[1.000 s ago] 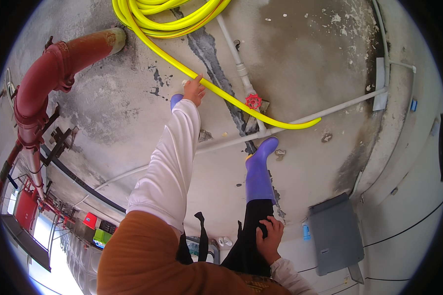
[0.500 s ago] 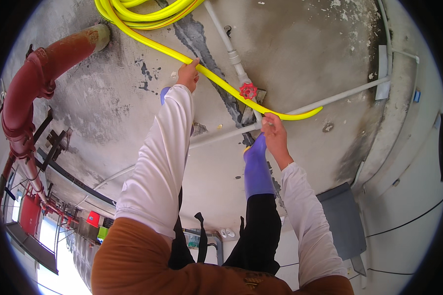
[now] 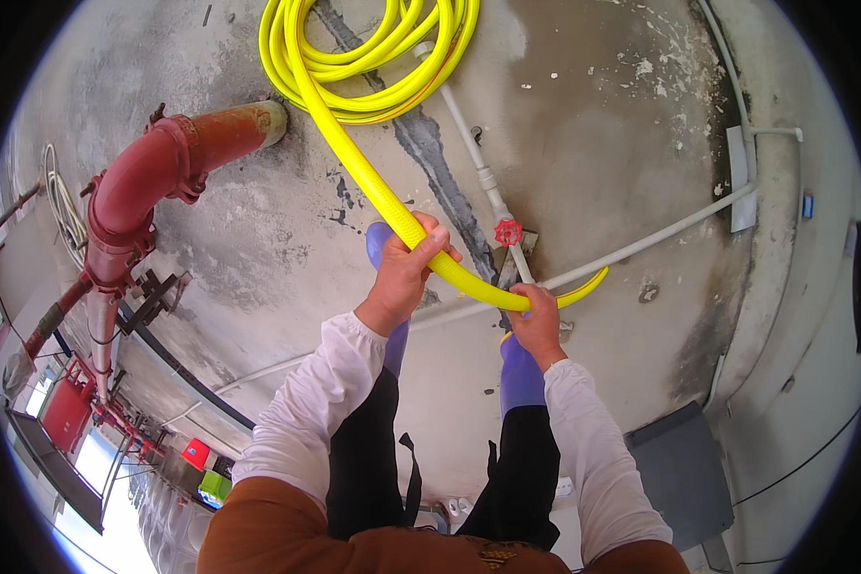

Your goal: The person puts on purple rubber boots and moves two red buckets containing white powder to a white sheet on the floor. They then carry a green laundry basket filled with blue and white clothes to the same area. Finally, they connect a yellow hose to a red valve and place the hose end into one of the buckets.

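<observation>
A yellow hose (image 3: 366, 172) runs from a loose coil on the concrete floor down to both my hands. My left hand (image 3: 410, 263) is wrapped round it, thumb lying over the top. Farther along, near the free end, my right hand (image 3: 537, 323) grips the same hose. Beyond that hand the tip curls up to the right. Between and just past the hands, a red valve handwheel (image 3: 508, 231) sits on a white pipe (image 3: 485, 178). The hose passes on the near side of the wheel, over the pipes.
A thick red pipe elbow (image 3: 143, 177) rises at the left. Another white pipe (image 3: 674, 228) crosses the floor toward the right wall. My purple boots (image 3: 522, 371) stand below the hose. A grey panel (image 3: 679, 469) is at the lower right, and a green crate (image 3: 215, 488) at the lower left.
Both hands have come nearer to me with the hose, raising it off the floor. My left hand moved right and down, closer to the right hand. The view has shifted, showing more of the coil.
</observation>
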A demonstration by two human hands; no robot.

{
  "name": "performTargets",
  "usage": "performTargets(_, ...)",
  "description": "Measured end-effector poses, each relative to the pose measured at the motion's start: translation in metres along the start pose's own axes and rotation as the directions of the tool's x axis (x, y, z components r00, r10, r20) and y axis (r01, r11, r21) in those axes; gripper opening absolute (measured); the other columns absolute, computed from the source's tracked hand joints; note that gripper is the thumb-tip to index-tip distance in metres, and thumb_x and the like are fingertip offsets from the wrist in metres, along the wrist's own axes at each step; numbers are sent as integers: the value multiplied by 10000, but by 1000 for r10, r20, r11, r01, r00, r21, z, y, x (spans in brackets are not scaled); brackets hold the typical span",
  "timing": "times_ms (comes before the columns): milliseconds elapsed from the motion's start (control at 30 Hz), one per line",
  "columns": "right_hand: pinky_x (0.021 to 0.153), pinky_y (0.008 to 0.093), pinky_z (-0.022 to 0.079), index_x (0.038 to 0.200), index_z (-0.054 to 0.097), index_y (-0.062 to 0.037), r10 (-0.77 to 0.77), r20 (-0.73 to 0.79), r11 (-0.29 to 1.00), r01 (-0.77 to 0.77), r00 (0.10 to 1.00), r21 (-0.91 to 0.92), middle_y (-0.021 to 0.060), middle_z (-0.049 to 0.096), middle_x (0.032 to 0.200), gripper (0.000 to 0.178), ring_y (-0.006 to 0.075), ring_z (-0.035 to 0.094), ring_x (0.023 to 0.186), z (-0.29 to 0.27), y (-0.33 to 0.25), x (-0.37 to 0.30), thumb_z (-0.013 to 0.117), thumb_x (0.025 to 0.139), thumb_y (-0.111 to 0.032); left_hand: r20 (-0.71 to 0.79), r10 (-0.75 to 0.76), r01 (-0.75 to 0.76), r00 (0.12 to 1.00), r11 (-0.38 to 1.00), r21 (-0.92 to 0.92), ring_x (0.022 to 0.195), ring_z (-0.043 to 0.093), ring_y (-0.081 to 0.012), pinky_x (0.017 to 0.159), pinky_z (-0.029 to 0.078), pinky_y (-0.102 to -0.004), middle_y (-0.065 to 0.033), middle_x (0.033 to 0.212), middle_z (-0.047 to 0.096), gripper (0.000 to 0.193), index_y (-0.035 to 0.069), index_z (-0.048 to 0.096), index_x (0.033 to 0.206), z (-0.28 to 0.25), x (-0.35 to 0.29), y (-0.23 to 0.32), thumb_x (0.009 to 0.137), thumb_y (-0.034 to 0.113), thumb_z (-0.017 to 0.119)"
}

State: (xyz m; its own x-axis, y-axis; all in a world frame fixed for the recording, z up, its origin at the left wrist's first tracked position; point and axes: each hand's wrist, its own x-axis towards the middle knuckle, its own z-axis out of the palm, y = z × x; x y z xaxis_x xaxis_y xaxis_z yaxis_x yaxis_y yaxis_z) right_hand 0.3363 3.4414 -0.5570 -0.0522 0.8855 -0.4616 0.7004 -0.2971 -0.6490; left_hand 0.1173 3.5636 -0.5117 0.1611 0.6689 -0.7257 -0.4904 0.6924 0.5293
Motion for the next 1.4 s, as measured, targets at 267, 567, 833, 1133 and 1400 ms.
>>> performTargets(267, 496, 339, 429, 727, 586, -43, 98, -35, 964, -86, 995, 250, 99, 577, 629, 136, 259, 557, 544, -115, -57, -33, 703, 684, -95, 173, -113, 150, 978, 965, -216, 947, 567, -238, 832, 449, -355, -35, 988, 554, 350, 115, 447, 1172, -1, 43, 49, 871, 284, 506)
performTargets(567, 481, 331, 415, 698, 574, -50, 123, -87, 989, -116, 989, 87, 94, 562, 597, 133, 262, 546, 518, -167, -48, -99, 696, 654, -80, -132, -10, -38, 991, 935, -353, 735, 566, -226, 730, 473, -366, -65, 797, 557, 293, 83, 491, 928, -48, 120, 61, 872, 369, 524)
performTargets(833, 637, 368, 390, 753, 552, -80, 98, -101, 945, -124, 990, -304, 71, 555, 693, 169, 285, 522, 666, -220, 4, -143, 643, 622, -26, 132, -22, 63, 991, 946, -317, 699, 511, -176, 734, 431, -337, -37, 702, 493, 114, 112, 460, 885, 11, 58, 85, 872, 219, 499)
performTargets(1133, 805, 404, 354, 791, 523, -85, -113, -202, 848, -12, 973, -530, 74, 519, 757, 129, 272, 510, 791, -318, 18, -157, 574, 698, -12, -136, -312, 239, 940, 889, -389, 730, 512, -217, 756, 431, -381, -43, 728, 483, 117, 138, 420, 916, 22, -165, 22, 834, 96, 492)
performTargets(1400, 932, 455, 323, 765, 553, -98, -389, -115, 753, 244, 914, -611, 59, 554, 837, 160, 254, 524, 865, -373, -10, -159, 606, 643, -8, -545, -339, 103, 766, 903, -417, 635, 497, -186, 683, 454, -348, -38, 678, 475, 83, 102, 417, 862, 12, -326, -19, 851, 132, 493)
